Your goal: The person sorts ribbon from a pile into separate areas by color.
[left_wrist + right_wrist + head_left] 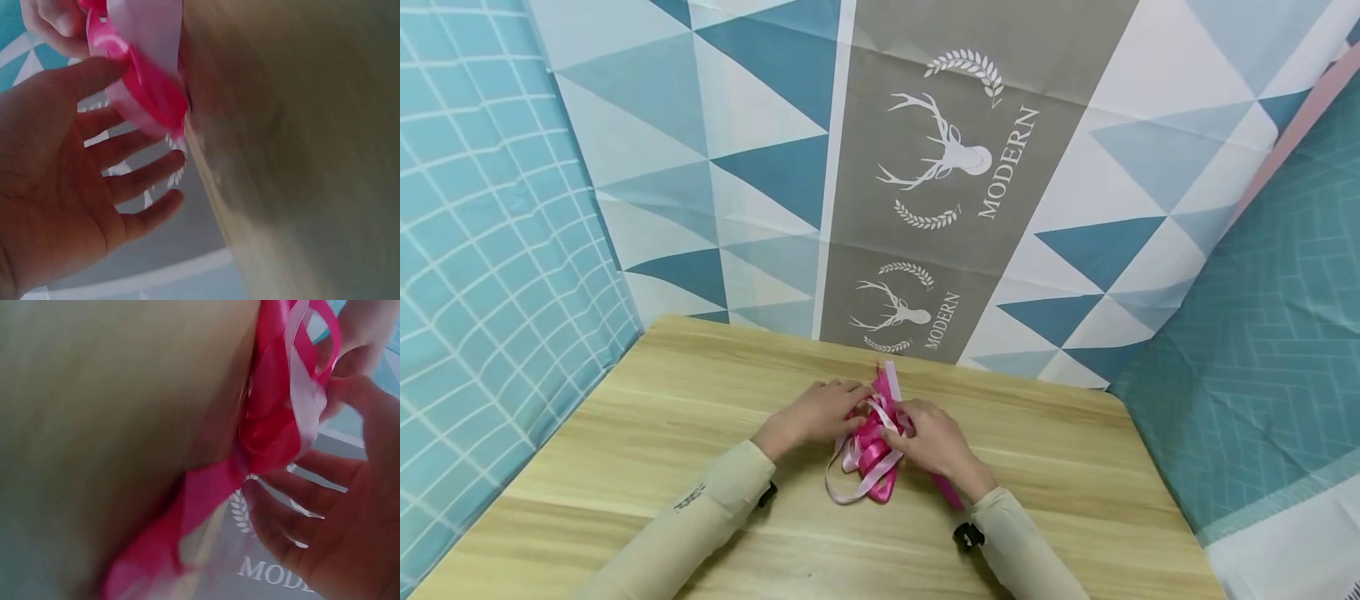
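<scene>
Pink ribbon (874, 454) between loosely spread fingers (140, 178)

In the head view, the pink ribbon (874, 455), low centre, is glossy, satin-like cloth, the tabletop (647, 425) across the bottom smooth and wood-grained, the backdrop (880, 83) above matt, lightly creased cloth. At the left wrist view's top, the pale ribbon (149, 31) looks duller and finely ribbed.

Wooden table (647, 417), deer-print cloth (910, 167), teal cloth (1262, 375)
</scene>
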Motion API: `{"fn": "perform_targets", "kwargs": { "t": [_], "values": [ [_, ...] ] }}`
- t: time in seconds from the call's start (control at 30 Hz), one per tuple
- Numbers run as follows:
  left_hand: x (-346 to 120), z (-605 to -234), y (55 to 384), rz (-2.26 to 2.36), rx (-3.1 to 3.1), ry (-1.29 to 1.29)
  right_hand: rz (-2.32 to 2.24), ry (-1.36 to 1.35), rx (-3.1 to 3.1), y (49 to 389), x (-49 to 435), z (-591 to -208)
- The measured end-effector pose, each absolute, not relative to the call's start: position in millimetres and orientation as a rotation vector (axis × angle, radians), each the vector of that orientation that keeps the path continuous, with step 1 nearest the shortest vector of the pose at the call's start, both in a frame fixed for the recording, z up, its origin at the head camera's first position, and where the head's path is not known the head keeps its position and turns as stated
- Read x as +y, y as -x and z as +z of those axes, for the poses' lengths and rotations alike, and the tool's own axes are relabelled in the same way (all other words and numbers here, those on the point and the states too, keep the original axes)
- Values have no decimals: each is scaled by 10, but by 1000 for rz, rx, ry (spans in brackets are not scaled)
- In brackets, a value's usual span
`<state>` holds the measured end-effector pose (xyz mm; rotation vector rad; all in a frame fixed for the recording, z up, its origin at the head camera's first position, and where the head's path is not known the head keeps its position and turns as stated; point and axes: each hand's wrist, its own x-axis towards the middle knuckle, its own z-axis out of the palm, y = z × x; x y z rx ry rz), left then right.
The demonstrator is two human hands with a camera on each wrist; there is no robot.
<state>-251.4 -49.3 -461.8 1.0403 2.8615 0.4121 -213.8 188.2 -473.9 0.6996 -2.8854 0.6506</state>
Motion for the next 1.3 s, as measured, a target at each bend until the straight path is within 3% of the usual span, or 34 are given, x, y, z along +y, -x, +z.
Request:
{"fn": "perform_targets", "kwargs": {
  "t": [0.3,0.53,0.73,1.07,1.3],
  "values": [
    [-369,-4646,2421,565,2759,-1140,864,-794,-2921,2040,1980,-4764],
    [-350,-4581,2123,700,2613,-1218,1117,-871,-2919,1825,2082,-4698],
    [-312,-4500,1928,742,2588,-1240,1118,-859,-2923,1629,2136,-4478],
    [-348,-4266,1904,1082,2449,-1262,1092,-869,-2872,1518,2129,-4066],
    [-236,-4161,1821,1129,2787,-1364,1174,-797,-2858,1459,2148,-3773]
  ]
}}
